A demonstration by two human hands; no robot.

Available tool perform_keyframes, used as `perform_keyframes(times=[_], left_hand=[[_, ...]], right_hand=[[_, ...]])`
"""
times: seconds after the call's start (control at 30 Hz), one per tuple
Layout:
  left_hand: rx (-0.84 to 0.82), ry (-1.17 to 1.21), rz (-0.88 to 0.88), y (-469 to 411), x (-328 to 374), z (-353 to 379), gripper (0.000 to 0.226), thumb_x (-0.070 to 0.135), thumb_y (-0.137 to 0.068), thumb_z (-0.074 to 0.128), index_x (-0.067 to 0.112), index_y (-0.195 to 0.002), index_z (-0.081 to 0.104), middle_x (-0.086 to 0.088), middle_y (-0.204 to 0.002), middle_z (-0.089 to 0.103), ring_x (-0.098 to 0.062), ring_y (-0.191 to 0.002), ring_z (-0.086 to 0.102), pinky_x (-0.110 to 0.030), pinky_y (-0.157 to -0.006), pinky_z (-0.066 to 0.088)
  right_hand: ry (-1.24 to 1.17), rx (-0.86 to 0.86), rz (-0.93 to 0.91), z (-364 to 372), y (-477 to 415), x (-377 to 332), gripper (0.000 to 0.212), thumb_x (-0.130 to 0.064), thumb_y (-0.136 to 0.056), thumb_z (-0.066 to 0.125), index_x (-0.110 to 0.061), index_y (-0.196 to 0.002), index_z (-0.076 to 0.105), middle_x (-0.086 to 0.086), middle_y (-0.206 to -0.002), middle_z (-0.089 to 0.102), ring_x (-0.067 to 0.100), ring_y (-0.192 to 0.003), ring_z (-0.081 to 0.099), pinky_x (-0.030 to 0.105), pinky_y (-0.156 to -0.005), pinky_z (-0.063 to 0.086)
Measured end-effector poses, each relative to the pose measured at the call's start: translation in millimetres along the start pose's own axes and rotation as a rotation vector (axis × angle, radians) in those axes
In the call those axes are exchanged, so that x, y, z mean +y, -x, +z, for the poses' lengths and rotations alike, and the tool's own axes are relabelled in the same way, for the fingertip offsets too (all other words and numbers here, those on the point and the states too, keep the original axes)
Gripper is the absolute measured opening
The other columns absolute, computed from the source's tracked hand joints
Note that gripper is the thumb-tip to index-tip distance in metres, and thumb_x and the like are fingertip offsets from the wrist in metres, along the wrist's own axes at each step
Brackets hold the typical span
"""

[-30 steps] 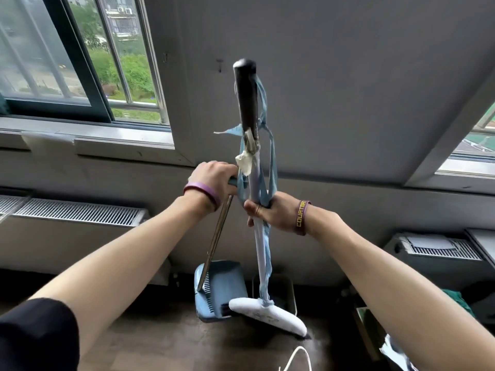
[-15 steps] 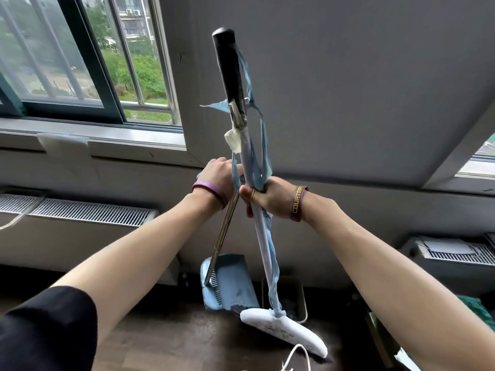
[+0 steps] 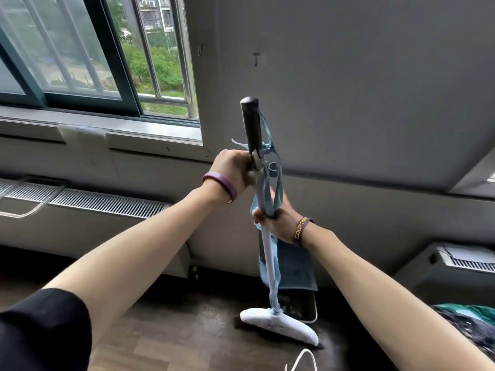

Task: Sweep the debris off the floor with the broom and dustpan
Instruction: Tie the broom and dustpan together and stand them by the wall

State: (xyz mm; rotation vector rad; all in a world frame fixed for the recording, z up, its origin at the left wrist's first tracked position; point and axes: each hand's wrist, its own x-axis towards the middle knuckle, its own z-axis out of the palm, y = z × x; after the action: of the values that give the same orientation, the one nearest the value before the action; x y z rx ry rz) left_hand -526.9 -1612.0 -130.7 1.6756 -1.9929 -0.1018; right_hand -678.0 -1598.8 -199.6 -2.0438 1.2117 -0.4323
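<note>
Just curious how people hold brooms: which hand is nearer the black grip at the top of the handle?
Left. The left hand holds the broom right below the black grip; the right hand holds it farther down.

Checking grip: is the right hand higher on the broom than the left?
No, the right hand grips the broom below the left hand.

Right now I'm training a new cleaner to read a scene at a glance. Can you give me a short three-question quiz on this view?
1. True or false: the broom head touches the floor.
2. The left hand grips the broom: A) above the right hand, B) below it, C) not at all.
3. Fill in: the blue dustpan stands ___ the broom's pole.
Key: 1 true; 2 A; 3 behind.
</note>
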Motion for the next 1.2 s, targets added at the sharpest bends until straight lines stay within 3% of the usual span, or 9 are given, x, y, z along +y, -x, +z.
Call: perform_keyframes(times=[0.13, 0.2, 0.33, 0.43, 0.6, 0.8, 1.0, 1.1, 1.2], left_hand=[[0.133, 0.278, -0.044, 1.1, -5.1, 3.6, 0.023, 0.029, -0.070, 0.067, 0.009, -0.077, 0.074, -0.003, -0.054, 0.056, -0.008, -0.054, 0.042, -0.018, -0.058, 0.040], [0.130, 0.299, -0.023, 0.7, -4.6, -0.5, 0.014, 0.018, -0.071, 0.073, 0.008, -0.080, 0.074, 0.005, -0.055, 0.053, -0.002, -0.055, 0.043, -0.008, -0.057, 0.035], [0.063, 0.224, 0.063, 2.5, -25.1, 1.2, 0.060, 0.009, -0.065, 0.061, 0.022, -0.123, 0.061, -0.001, -0.128, 0.060, -0.016, -0.120, 0.052, -0.035, -0.108, 0.032], [0.072, 0.329, -0.183, 12.3, -50.8, 8.7, 0.070, -0.001, -0.068, 0.055, 0.012, -0.136, 0.044, -0.008, -0.134, 0.052, -0.027, -0.127, 0.044, -0.026, -0.106, 0.030], [-0.291, 0.473, -0.348, 24.7, -67.7, 37.5, 0.071, 0.004, -0.076, 0.063, 0.012, -0.141, 0.033, -0.005, -0.140, 0.046, -0.017, -0.129, 0.045, -0.017, -0.098, 0.035], [-0.321, 0.458, -0.186, -4.8, -60.9, 59.6, 0.035, 0.014, -0.086, 0.055, 0.005, -0.120, 0.057, -0.012, -0.110, 0.066, -0.025, -0.104, 0.062, -0.027, -0.085, 0.047], [-0.145, 0.503, -0.301, -37.9, -71.5, 73.1, 0.016, 0.008, -0.087, 0.052, 0.007, -0.101, 0.059, -0.007, -0.088, 0.064, -0.031, -0.086, 0.064, -0.042, -0.076, 0.055], [-0.067, 0.507, -0.397, -53.3, -82.5, 75.4, 0.016, 0.005, -0.088, 0.053, 0.008, -0.102, 0.059, -0.006, -0.092, 0.064, -0.025, -0.086, 0.061, -0.030, -0.075, 0.048], [-0.026, 0.461, -0.427, -68.3, -92.3, 73.8, 0.009, 0.008, -0.088, 0.052, 0.012, -0.096, 0.054, -0.008, -0.091, 0.062, -0.028, -0.084, 0.060, -0.032, -0.073, 0.047]], right_hand=[[-0.056, 0.100, -0.015, 3.2, -8.4, -5.9, 0.038, -0.033, -0.088, 0.055, -0.011, -0.119, 0.053, 0.022, -0.121, 0.054, 0.033, -0.107, 0.057, 0.044, -0.093, 0.049], [-0.107, 0.094, 0.017, 3.3, -13.6, -6.1, 0.030, -0.024, -0.094, 0.056, -0.001, -0.112, 0.058, 0.021, -0.107, 0.062, 0.023, -0.090, 0.060, 0.031, -0.079, 0.050], [-0.060, 0.100, 0.070, -1.9, -24.3, -9.6, 0.031, -0.032, -0.097, 0.049, -0.006, -0.107, 0.064, 0.012, -0.106, 0.061, 0.023, -0.095, 0.057, 0.029, -0.081, 0.044], [-0.078, 0.166, 0.085, -8.1, -34.9, -13.4, 0.032, -0.036, -0.096, 0.050, -0.012, -0.110, 0.065, 0.013, -0.115, 0.062, 0.025, -0.108, 0.056, 0.031, -0.094, 0.044], [-0.079, 0.253, -0.020, -1.6, -56.4, -34.3, 0.028, -0.026, -0.097, 0.051, -0.003, -0.106, 0.065, 0.009, -0.100, 0.061, 0.018, -0.092, 0.055, 0.019, -0.077, 0.038], [-0.159, 0.369, -0.009, 5.2, -83.8, -40.9, 0.027, -0.025, -0.093, 0.058, -0.001, -0.099, 0.068, 0.023, -0.105, 0.064, 0.027, -0.096, 0.061, 0.024, -0.081, 0.043], [-0.025, 0.396, -0.122, -44.0, -110.1, -21.9, 0.059, -0.054, -0.069, 0.073, -0.014, -0.111, 0.060, 0.004, -0.094, 0.052, 0.019, -0.088, 0.046, 0.020, -0.072, 0.030], [-0.062, 0.400, -0.078, -70.0, -127.4, -9.0, 0.043, -0.029, -0.078, 0.074, -0.021, -0.115, 0.053, -0.001, -0.093, 0.034, 0.008, -0.071, 0.040, 0.016, -0.065, 0.036], [-0.015, 0.440, -0.073, -81.8, -147.0, -1.5, 0.026, -0.001, -0.089, 0.044, -0.015, -0.109, 0.053, 0.003, -0.101, 0.033, 0.006, -0.068, 0.040, 0.013, -0.062, 0.036]])
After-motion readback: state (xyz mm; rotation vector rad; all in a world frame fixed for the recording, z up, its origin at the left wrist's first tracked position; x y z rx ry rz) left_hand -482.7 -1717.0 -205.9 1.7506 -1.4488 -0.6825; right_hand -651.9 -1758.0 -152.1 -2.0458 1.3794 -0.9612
